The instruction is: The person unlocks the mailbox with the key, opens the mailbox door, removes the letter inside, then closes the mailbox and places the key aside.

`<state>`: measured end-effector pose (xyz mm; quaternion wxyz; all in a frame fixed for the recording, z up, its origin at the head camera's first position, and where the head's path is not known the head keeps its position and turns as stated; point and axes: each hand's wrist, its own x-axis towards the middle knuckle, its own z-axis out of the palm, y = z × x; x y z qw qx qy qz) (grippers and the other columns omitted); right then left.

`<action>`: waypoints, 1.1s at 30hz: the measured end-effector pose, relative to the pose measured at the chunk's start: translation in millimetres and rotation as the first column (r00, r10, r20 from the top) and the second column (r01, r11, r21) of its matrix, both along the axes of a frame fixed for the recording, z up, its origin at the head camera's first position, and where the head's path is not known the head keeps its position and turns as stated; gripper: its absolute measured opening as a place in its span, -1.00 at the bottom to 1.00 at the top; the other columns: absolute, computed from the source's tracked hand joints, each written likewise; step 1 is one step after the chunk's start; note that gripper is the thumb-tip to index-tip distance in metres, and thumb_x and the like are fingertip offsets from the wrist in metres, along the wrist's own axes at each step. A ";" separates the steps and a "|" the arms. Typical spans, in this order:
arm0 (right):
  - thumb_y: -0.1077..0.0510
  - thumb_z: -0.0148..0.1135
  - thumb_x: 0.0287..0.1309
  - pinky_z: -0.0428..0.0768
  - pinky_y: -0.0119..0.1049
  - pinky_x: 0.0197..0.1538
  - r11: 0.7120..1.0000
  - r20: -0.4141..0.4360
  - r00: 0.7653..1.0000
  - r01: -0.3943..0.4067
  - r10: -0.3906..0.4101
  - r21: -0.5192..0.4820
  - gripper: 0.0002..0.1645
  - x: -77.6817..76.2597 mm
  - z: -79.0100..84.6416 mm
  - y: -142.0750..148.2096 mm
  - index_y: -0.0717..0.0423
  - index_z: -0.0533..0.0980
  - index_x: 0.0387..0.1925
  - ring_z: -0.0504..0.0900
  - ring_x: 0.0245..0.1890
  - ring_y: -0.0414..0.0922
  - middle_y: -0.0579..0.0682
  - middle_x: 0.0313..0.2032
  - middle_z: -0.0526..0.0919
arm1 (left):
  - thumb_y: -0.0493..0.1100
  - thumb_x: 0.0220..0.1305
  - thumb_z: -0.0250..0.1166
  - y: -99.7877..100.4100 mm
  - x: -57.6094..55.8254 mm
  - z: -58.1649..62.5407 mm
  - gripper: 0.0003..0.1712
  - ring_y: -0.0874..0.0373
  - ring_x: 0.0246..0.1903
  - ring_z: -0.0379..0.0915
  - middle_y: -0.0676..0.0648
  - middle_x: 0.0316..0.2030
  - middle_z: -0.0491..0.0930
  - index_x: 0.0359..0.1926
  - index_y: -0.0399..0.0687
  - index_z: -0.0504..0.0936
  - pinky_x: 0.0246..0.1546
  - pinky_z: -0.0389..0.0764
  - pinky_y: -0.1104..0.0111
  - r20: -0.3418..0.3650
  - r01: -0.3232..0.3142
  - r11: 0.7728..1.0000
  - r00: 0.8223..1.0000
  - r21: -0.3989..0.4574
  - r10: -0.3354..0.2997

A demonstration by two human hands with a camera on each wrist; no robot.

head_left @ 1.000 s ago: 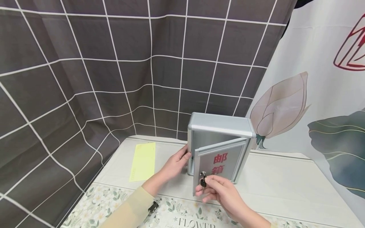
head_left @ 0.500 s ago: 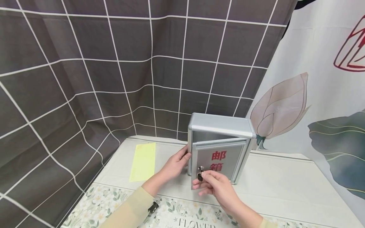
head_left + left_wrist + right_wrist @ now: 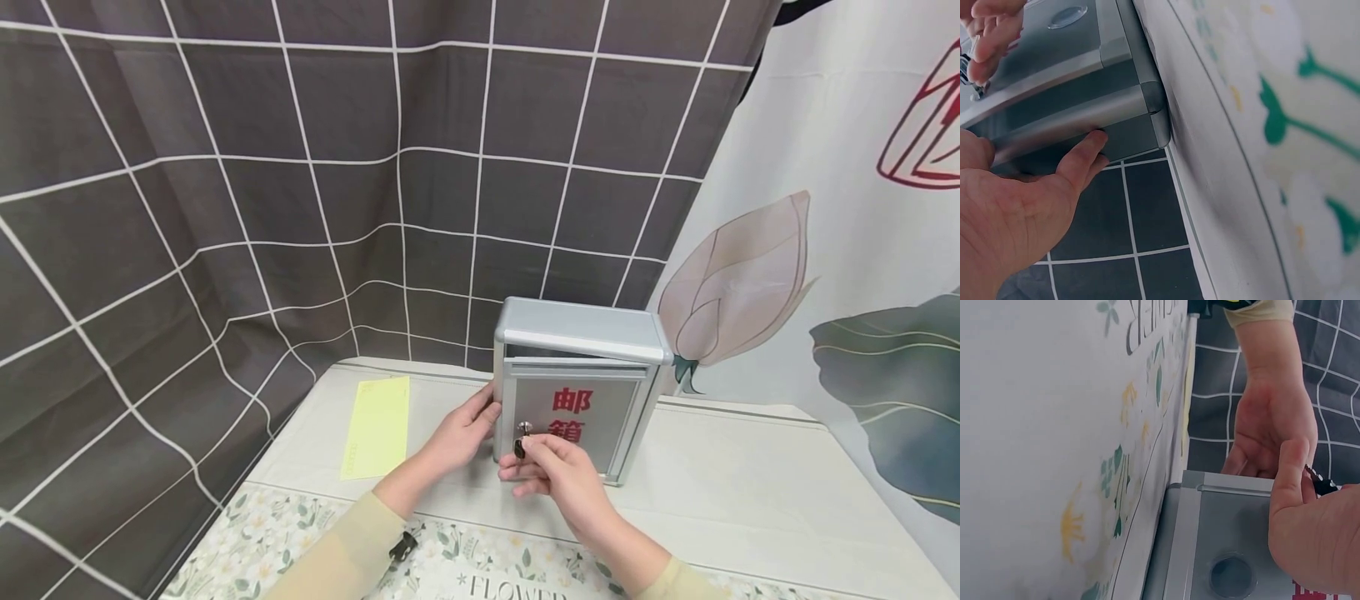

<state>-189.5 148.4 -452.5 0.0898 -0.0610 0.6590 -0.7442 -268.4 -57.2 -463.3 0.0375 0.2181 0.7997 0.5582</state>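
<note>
A silver metal mailbox (image 3: pixel 585 323) with red characters on its door (image 3: pixel 606 417) stands upright on the table. A dark gap shows along the top of the door, whose left edge lies close to the box frame. My left hand (image 3: pixel 459 439) holds the box's left side, its fingers along the side wall in the left wrist view. With thumb and fingers my right hand (image 3: pixel 561 477) pinches a black-headed key (image 3: pixel 520 448) at the door lock (image 3: pixel 524 427). The right wrist view shows the key (image 3: pixel 1324 486) partly hidden by that hand.
A yellow envelope-like paper (image 3: pixel 377 427) lies flat left of the mailbox. The pale table cover (image 3: pixel 750 483) has a floral front strip. A dark gridded curtain (image 3: pixel 442 200) hangs behind, beside a white one with a lotus print (image 3: pixel 738 279).
My right hand has swung the mailbox door inward toward the box by the key, narrowing the opening. The left hand stays on the box's side.
</note>
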 end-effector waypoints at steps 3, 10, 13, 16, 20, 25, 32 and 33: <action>0.03 0.22 0.68 0.90 -0.16 -0.12 1.000 -0.004 1.000 0.014 -0.014 -0.007 -0.55 -3.1 -0.3 -2.2 0.43 0.58 0.11 0.90 -0.09 0.04 0.32 -0.03 0.84 | 0.16 0.83 -0.01 -0.4 0.1 -0.1 -0.26 -0.21 0.33 0.65 -0.23 0.65 0.34 0.79 -0.03 0.18 0.33 0.73 0.04 -0.006 -0.005 1.000 1.000 -0.013 0.005; 0.03 0.23 0.68 0.90 -0.16 -0.12 1.000 -0.003 1.000 0.024 -0.024 -0.017 -0.55 -8.7 -0.6 -5.0 0.43 0.58 0.11 0.90 -0.10 0.03 0.31 -0.05 0.85 | 0.21 0.82 -0.03 -1.1 0.1 -0.3 -0.26 -0.22 0.37 0.62 -0.18 0.66 0.32 0.79 0.04 0.19 0.53 0.52 -0.13 -0.019 -0.025 0.999 1.000 -0.044 0.025; 0.02 0.23 0.68 0.90 -0.17 -0.12 1.000 -0.003 1.000 0.027 -0.027 -0.013 -0.53 -10.3 -0.6 -5.1 0.44 0.57 0.13 0.90 -0.10 0.03 0.30 -0.04 0.85 | 0.21 0.83 -0.04 -1.0 0.1 -0.4 -0.26 -0.22 0.42 0.57 -0.16 0.67 0.30 0.79 0.05 0.17 0.53 0.51 -0.13 -0.020 -0.016 0.999 1.000 -0.041 0.015; 0.02 0.23 0.68 0.90 -0.18 -0.11 0.999 -0.007 0.999 0.032 -0.032 -0.007 -0.51 -12.1 -0.5 -5.0 0.45 0.57 0.17 0.89 -0.10 0.03 0.29 -0.04 0.85 | 0.19 0.83 -0.05 -0.7 0.4 0.3 -0.27 -0.22 0.43 0.55 -0.15 0.68 0.28 0.80 0.05 0.16 0.52 0.53 -0.10 -0.020 -0.010 0.999 1.000 -0.036 0.010; 0.03 0.23 0.68 0.90 -0.18 -0.12 0.999 -0.008 0.999 0.039 -0.039 -0.001 -0.51 -14.7 -0.6 -5.0 0.45 0.57 0.18 0.90 -0.10 0.03 0.31 -0.04 0.85 | 0.18 0.84 -0.06 -1.1 1.0 1.0 -0.27 -0.24 0.42 0.57 -0.16 0.69 0.27 0.80 0.04 0.16 0.49 0.56 -0.10 -0.018 -0.008 0.999 1.000 -0.034 0.007; 0.04 0.24 0.67 0.90 -0.18 -0.14 0.999 -0.006 0.999 0.051 -0.051 0.003 -0.53 -18.0 -0.8 -6.1 0.45 0.57 0.16 0.90 -0.11 0.04 0.32 -0.05 0.85 | 0.13 0.85 -0.05 -1.5 0.6 -0.3 -0.29 -0.26 0.43 0.55 -0.20 0.69 0.26 0.79 0.00 0.17 0.45 0.61 -0.10 -0.017 0.000 1.000 1.000 -0.017 0.000; 0.04 0.24 0.67 0.90 -0.19 -0.16 0.997 -0.007 0.997 0.075 -0.075 0.001 -0.53 -21.0 -1.4 -7.8 0.44 0.57 0.18 0.90 -0.13 0.02 0.31 -0.07 0.85 | 0.10 0.84 -0.01 -1.0 0.5 -0.8 -0.31 -0.24 0.42 0.56 -0.18 0.68 0.27 0.78 0.01 0.20 0.45 0.60 -0.09 -0.008 -0.007 1.000 1.000 0.000 0.007; 0.05 0.24 0.67 0.90 -0.19 -0.16 0.997 -0.008 0.997 0.077 -0.077 0.001 -0.54 -21.2 -1.5 -8.0 0.44 0.57 0.18 0.90 -0.13 0.02 0.31 -0.07 0.85 | 0.10 0.84 -0.01 -1.0 0.7 -0.6 -0.31 -0.24 0.41 0.57 -0.19 0.68 0.27 0.78 0.00 0.19 0.45 0.61 -0.09 -0.006 -0.007 1.000 1.000 0.003 0.007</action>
